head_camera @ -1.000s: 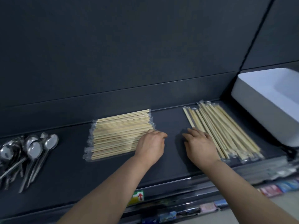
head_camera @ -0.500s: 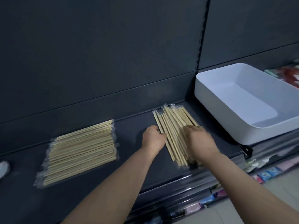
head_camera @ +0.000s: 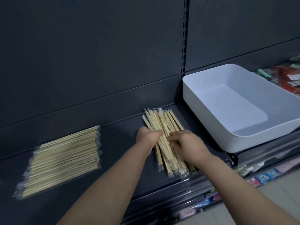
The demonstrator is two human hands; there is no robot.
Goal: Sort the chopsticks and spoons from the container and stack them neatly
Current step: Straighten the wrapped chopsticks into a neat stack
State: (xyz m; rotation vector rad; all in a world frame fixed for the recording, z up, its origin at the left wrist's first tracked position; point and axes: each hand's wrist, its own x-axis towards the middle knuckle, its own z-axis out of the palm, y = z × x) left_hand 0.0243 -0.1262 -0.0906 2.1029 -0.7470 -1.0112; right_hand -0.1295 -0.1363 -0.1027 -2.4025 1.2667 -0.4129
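Note:
A loose pile of wrapped bamboo chopsticks (head_camera: 164, 125) lies on the dark shelf (head_camera: 116, 143), pointing away from me. My left hand (head_camera: 146, 138) grips the pile's left side with curled fingers. My right hand (head_camera: 186, 146) lies over the pile's right side, its fingers curled onto the sticks. A second, neat stack of wrapped chopsticks (head_camera: 63, 158) lies crosswise at the left. The white container (head_camera: 211, 132) stands at the right with nothing visible inside it. No spoons are in view.
The shelf's dark back panel rises close behind the piles. Packaged goods (head_camera: 285, 77) lie behind the container at the far right. Coloured packets (head_camera: 266, 174) sit on a lower shelf beneath the front edge.
The view has swung right, so the spoons left the frame. Both hands moved from between the stacks onto the right pile and closed in on it.

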